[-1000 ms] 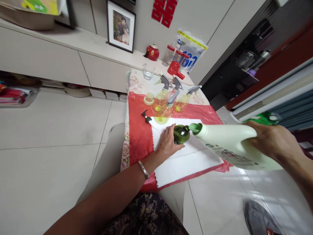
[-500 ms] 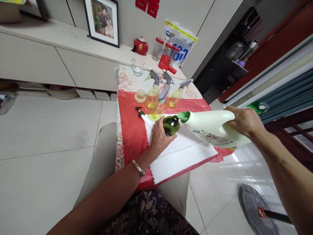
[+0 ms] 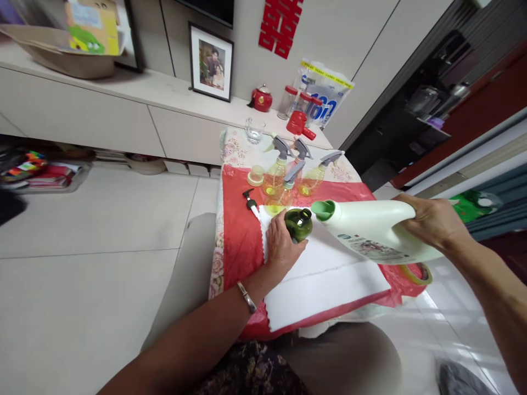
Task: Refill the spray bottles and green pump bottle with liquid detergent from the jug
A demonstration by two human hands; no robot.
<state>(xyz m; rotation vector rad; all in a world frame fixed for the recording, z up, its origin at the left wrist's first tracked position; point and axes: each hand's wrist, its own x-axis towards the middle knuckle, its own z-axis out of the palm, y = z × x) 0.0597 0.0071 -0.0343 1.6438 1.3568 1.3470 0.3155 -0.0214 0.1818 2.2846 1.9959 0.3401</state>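
My left hand [image 3: 283, 241] is wrapped round a dark green bottle [image 3: 297, 226], its uncapped neck tilted to the right. In my right hand [image 3: 432, 222] is the handle of a large pale green detergent jug [image 3: 366, 227], lying nearly on its side. The jug's green spout [image 3: 323, 209] points at the bottle's neck with a small gap between them. I cannot make out any liquid passing across. A black pump head [image 3: 251, 204] with a white tube lies left of the bottle. Under both hands is a white cloth [image 3: 325, 288].
Several clear spray bottles [image 3: 310, 178] with grey triggers and yellowish liquid stand behind the bottle, beside a pale cap [image 3: 256, 175]. A glass cup [image 3: 253, 133] is at the table's back. A tape roll [image 3: 416, 273] lies at the right edge of the red cover [image 3: 239, 247].
The jug's spout has drawn back slightly from the bottle's neck, leaving a wider gap. The head view has shifted, so the scene sits lower and further right. Both hands keep their holds.
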